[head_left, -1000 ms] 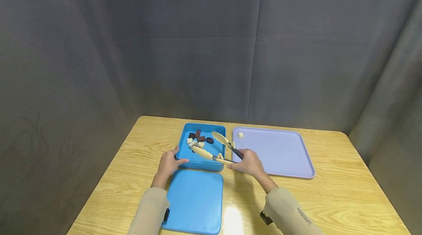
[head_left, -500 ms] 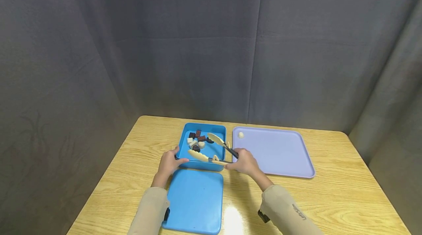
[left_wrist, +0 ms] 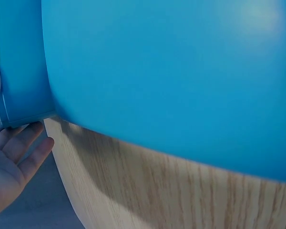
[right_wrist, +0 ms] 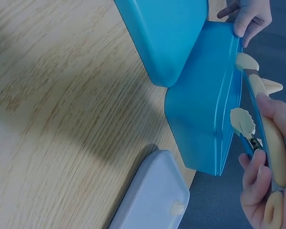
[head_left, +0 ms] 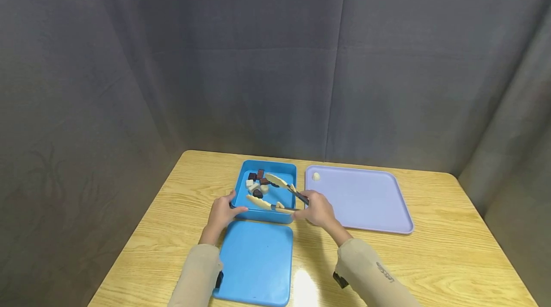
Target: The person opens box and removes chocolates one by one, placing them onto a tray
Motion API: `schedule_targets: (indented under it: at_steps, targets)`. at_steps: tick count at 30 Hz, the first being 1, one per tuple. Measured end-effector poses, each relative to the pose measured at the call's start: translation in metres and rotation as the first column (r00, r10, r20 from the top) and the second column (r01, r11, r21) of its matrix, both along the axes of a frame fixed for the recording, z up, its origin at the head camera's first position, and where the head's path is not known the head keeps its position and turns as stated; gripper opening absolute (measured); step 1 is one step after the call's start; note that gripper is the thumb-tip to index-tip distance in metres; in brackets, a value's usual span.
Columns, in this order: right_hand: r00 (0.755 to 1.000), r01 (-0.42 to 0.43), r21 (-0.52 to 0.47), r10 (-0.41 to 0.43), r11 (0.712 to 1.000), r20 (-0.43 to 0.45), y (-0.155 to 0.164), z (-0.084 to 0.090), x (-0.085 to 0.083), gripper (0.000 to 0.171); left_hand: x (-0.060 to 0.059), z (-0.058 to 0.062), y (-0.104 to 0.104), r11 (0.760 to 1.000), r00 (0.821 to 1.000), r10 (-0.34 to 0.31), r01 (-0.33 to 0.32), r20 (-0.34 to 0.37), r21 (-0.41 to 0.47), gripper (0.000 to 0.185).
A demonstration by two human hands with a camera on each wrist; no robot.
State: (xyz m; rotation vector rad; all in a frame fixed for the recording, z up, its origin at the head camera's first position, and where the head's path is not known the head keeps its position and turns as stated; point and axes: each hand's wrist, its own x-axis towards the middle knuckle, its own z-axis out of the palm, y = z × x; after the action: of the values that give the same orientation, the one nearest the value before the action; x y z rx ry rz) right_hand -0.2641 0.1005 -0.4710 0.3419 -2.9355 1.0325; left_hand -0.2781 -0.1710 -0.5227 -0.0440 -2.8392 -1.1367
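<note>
A wooden table [head_left: 435,259] carries blue box [head_left: 265,214], lid [head_left: 256,264], lilac tray [head_left: 366,202].

The tongs [head_left: 277,195] are cream-coloured with a dark hinge part, and their two scalloped tips stand apart over the open blue box [head_left: 266,192]. The right hand [head_left: 316,212] grips their handle end at the box's right edge. The box is square, with small dark and pale pieces [head_left: 258,183] lying in its far left part. The left hand [head_left: 221,213] holds the box's near left corner.

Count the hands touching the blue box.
1: the left hand holds the blue box at its near left corner. The right hand grips tongs over it.
</note>
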Motion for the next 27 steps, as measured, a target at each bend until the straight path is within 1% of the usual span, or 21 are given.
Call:
schedule_targets:
  at_steps: [3,7,12,18,27]
  targets:
    - [1.0,-0.005,0.007,0.005,1.0,-0.001,-0.001,0.0,-0.001,0.058,0.0,-0.001,0.0,1.0,1.0,0.005,-0.005,0.01,0.006,0.071]
    - [1.0,-0.011,0.004,0.011,1.0,0.006,-0.003,-0.001,-0.003,0.057,-0.001,-0.001,0.0,1.0,1.0,0.007,-0.007,0.007,0.005,0.071]
    - [1.0,-0.015,0.029,0.014,0.999,0.017,-0.006,-0.003,-0.006,0.055,0.0,0.0,0.0,1.0,1.0,0.004,-0.004,0.004,0.005,0.072]
    - [1.0,-0.012,0.065,0.011,0.998,0.021,-0.01,-0.008,-0.01,0.055,-0.001,-0.001,0.0,1.0,1.0,0.006,-0.006,0.006,0.002,0.072]
    - [0.999,-0.021,0.078,0.018,0.997,0.033,-0.014,-0.013,-0.015,0.057,-0.002,-0.001,0.0,1.0,1.0,0.012,-0.012,0.018,0.02,0.071]
